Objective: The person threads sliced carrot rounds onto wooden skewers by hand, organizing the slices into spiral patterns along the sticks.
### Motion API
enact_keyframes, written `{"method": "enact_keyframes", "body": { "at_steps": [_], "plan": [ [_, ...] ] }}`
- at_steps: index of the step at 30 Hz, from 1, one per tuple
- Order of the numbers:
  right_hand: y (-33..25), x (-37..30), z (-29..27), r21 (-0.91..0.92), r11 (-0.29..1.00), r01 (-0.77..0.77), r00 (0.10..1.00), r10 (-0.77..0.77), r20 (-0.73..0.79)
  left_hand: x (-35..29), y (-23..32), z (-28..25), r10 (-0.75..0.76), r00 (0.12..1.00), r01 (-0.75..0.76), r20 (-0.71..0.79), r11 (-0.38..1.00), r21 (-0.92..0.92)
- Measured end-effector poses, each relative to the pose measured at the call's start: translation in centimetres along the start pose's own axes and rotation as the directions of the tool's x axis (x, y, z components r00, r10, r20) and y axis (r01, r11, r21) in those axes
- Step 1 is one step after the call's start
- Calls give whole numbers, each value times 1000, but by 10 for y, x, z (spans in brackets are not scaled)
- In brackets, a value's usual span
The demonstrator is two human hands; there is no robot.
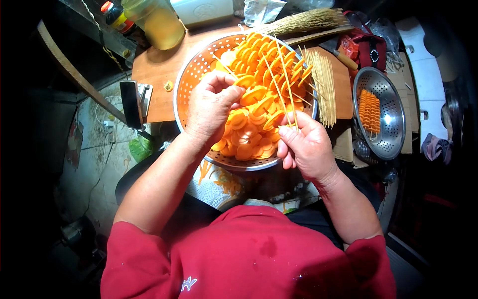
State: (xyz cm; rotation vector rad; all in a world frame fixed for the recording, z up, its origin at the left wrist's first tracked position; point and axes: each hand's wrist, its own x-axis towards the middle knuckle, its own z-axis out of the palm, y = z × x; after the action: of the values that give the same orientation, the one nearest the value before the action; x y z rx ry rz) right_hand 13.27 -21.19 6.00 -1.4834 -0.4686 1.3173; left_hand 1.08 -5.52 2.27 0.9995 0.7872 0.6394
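Note:
A perforated metal colander [185, 89] holds a heap of loose orange carrot slices [244, 142]. Over the heap, a row of spaced slices [259, 99] on a skewer spans the gap between my hands. My left hand [211, 107] pinches its upper left end, with a thin stick tip poking out above the fingers. My right hand [306, 144] is closed at the lower right end and also grips long bamboo skewers [285, 74] that point up and away. Finished-looking carrot skewers [269, 52] lie in the colander's far part.
A bundle of bare bamboo sticks [321, 87] lies on the wooden table [157, 102], right of the colander. An oval metal strainer [396, 124] at the right holds more carrot skewers. A phone [131, 104] stands left; a straw brush [308, 21] and bottles [167, 30] are behind.

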Motion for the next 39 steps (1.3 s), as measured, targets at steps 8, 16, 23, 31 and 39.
{"method": "enact_keyframes", "body": {
  "at_steps": [8,16,23,31,39],
  "plan": [
    [-2,3,-8,55,997,45,998,-43,-42,35,1,-44,96,993,-44,-70,845,533],
    [-1,3,-7,28,998,52,998,-52,-28,27,-19,-43,-98,995,35,-24,116,993],
    [3,-1,-9,-19,999,-45,998,45,39,40,5,-53,-274,959,280,-75,866,413],
    [4,0,-3,-58,993,-98,994,101,48,42,17,-61,-166,975,154,-150,984,-91],
    [7,1,-3,-80,994,-77,995,82,57,39,16,-56,-113,979,104,-171,993,-63]
  ]
}}
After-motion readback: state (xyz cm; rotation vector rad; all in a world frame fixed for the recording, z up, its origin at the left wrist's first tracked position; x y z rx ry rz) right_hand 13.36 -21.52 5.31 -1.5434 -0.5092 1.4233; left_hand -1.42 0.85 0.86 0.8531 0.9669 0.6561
